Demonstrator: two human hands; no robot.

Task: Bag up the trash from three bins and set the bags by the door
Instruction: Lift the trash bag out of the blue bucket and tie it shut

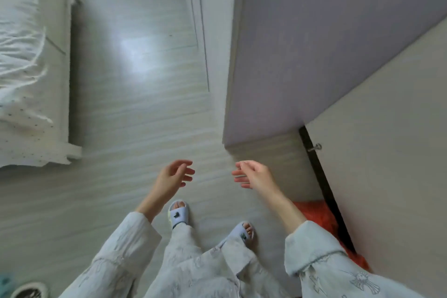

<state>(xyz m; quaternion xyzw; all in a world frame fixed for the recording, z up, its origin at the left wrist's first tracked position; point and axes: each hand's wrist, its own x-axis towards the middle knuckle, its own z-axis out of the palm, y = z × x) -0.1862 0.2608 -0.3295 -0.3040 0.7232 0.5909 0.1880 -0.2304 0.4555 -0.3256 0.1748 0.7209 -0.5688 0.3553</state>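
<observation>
Both hands are out in front and carrying nothing: the left hand [175, 174] is hanging loose with fingers lightly curled, the right hand [249, 173] is the same, palms turned toward each other over bare floor [135, 109]. The person is standing in pale slippers [178, 216], facing the gap between the bed [31, 75] at far left and the lilac wall [326, 43] on the right.

The task's thing in sight is an orange-red bag [321, 220], lying on the floor near right, tucked against the foot of the door [391, 152] and half hidden behind the right sleeve [314, 251]. It looks like a bag already parked where it belongs, though its knot and contents are not showing. No bin is visible from here.

So the step in hand reads as heading off for another bin, probably through the opening at far centre. To do it well: keep those hands free and relaxed, walk clear of the bed corner, and on arriving, gather the liner's rim evenly with both hands before lifting, so nothing is spilling. Coming back, set the new bag beside the orange one, not blocking the door's swing.
</observation>
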